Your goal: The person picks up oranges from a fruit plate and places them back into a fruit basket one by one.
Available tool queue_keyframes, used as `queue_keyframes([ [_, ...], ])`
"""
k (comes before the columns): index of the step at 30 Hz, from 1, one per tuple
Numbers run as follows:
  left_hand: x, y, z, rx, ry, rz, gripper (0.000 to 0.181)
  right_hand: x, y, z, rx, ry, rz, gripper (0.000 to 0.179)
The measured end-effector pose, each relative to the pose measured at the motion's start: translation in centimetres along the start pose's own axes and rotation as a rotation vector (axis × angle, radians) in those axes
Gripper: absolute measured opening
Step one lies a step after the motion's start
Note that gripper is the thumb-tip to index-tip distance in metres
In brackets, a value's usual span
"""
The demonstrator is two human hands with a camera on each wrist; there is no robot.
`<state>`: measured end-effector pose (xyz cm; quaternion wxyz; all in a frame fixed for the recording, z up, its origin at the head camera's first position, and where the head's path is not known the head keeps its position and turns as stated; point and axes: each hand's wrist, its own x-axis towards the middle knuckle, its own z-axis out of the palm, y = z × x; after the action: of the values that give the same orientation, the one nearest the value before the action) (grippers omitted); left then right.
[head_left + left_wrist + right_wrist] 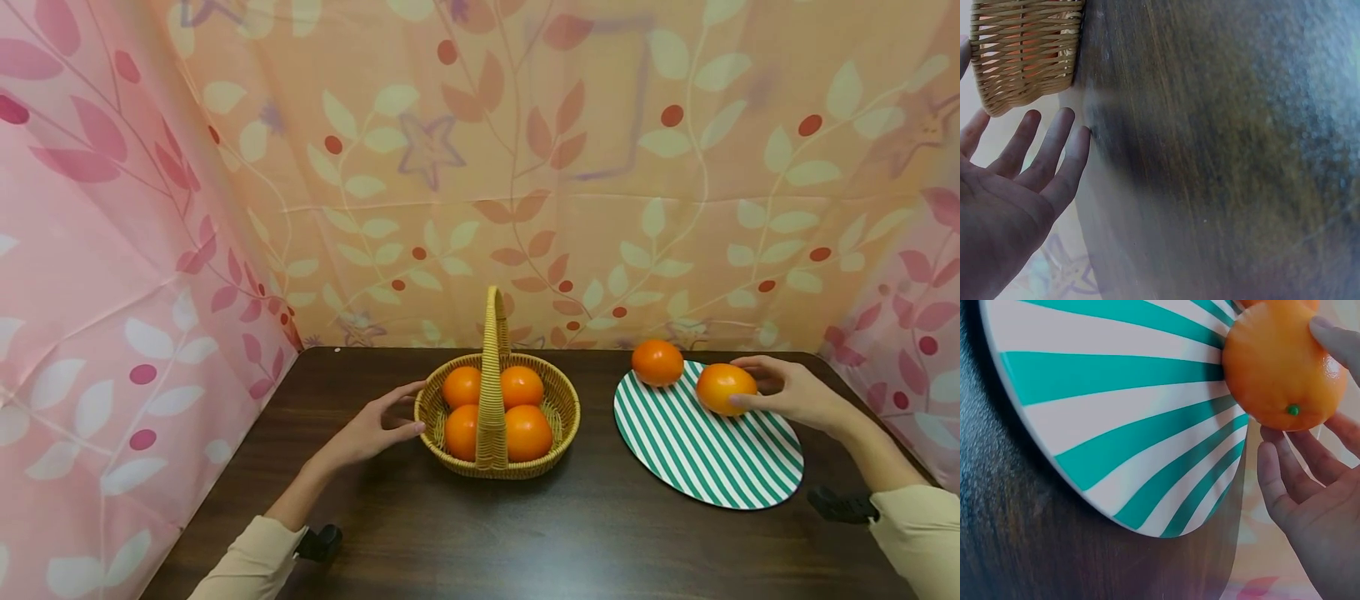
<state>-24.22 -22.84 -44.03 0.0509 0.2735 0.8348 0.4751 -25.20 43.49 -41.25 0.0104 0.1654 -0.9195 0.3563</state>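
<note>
My right hand (804, 395) holds an orange (726, 389) at the right side of a round placemat with green and white stripes (708, 458). In the right wrist view the thumb lies on one side of this orange (1285, 365) and the fingers on the other, and its green stem mark shows. My left hand (369, 429) is at the left rim of a wicker basket (567, 417), fingers spread and fingertips right at the weave. Several oranges (528, 432) lie in the basket, on both sides of its tall handle (491, 392).
Another orange (657, 362) sits at the placemat's back left edge. Basket and placemat stand on a dark wooden table (480, 542). Patterned cloth (480, 167) hangs behind the table's back edge, with pink cloth (97, 292) along the left side and more at the right.
</note>
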Motion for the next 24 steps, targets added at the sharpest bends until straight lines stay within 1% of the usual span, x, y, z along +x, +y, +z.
queue_keyframes([
  [9, 0.0, -0.1, 0.0, -0.021, -0.007, 0.007, 0.067, -0.6, -0.2, -0.5, 0.014, 0.057, 0.021, 0.058],
  [13, 0.0, -0.1, -0.1, -0.012, -0.006, 0.005, 0.067, -0.7, -0.6, -1.1, 0.024, 0.096, 0.017, 0.057],
  [18, 0.0, -0.3, -0.1, 0.007, -0.002, 0.005, 0.067, -0.7, -1.2, -1.8, 0.01, 0.143, 0.007, 0.056],
  [24, 0.1, -0.2, -0.1, 0.007, -0.002, -0.001, 0.068, -0.5, -2.4, -2.2, -0.005, 0.172, -0.007, 0.058],
])
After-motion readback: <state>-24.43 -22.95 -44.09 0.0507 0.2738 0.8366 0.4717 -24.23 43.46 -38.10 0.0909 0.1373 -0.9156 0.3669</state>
